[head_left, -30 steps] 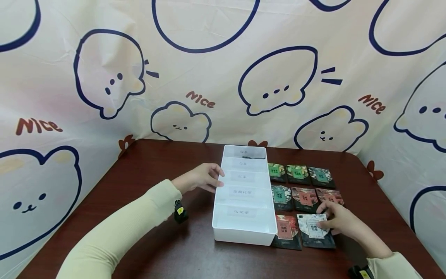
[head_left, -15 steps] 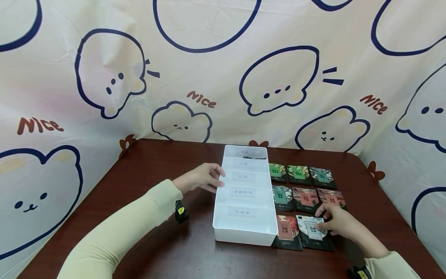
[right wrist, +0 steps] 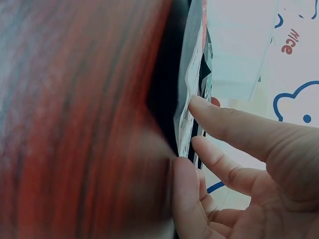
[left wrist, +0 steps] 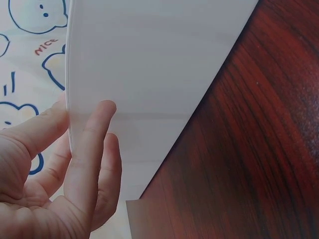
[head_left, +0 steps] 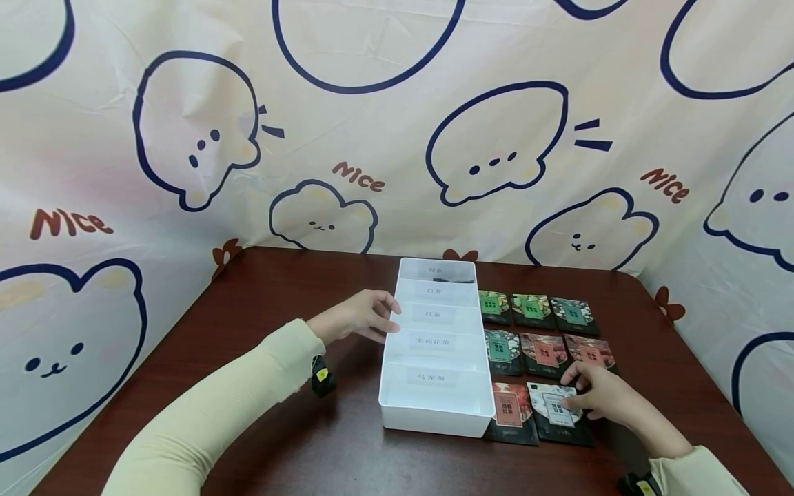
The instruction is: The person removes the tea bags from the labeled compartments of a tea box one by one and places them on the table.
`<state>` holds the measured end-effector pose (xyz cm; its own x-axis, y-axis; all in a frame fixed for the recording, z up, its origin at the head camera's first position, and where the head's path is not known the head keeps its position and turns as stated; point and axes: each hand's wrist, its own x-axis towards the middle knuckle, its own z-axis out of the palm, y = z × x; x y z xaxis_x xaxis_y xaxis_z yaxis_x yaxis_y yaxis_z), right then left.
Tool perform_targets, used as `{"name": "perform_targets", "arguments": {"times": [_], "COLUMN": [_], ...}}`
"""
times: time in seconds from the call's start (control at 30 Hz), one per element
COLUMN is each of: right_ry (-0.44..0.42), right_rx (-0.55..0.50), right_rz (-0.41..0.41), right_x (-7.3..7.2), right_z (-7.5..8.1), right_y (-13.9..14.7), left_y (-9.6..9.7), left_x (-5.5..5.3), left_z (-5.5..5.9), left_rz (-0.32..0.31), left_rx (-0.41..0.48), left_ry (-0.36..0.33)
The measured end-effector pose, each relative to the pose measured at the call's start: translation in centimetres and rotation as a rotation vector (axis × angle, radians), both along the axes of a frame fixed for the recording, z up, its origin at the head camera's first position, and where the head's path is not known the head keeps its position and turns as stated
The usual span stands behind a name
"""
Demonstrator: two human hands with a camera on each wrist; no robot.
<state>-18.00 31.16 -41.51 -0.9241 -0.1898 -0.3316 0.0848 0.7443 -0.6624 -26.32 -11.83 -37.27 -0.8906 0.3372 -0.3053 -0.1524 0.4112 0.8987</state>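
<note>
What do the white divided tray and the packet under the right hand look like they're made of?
White tray: likely plastic, smooth and matte, with thin, slightly see-through walls. Packet touched by the right hand: probably foil or plastic film; the wrist view shows its thin edge crinkled and shiny.

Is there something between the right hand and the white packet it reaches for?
Nothing visible. The right hand already touches the white packet at its right edge, fingertips on the foil, thumb beside it.

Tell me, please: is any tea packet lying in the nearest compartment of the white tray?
No: in the head view the nearest compartment of the white tray shows only its bare white floor.
</note>
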Motion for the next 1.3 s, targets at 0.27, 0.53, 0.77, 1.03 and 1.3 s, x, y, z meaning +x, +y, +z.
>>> {"name": "perform_targets", "arguments": {"times": [0.27,0.53,0.77,1.03,1.3], "right_ry": [-0.01,0.187,0.385,0.359,0.219], "right_rx": [-0.02,-0.162,-0.291,-0.354,-0.208], "right_rz": [-0.023,0.031,0.131,0.17,0.166], "right_x": [-0.2,-2.0,-6.0,-11.8,-15.4], "right_z": [0.4,4.0,7.3,7.8,5.8], "right_y": [0.3,-0.4,-3.2,-8.2,-11.3], "left_y": [0.1,0.1,0.1,0.0,0.0], "left_x": [0.0,0.1,0.0,0.0,-0.1], "left_z": [0.0,0.4,0.2,0.0,0.0], "left_rz": [0.001,0.013,0.014,0.005,-0.002], "left_rx": [-0.002,-0.005,0.0,0.002,-0.003], "left_ry": [0.004,0.002,-0.003,0.0,0.008]}}
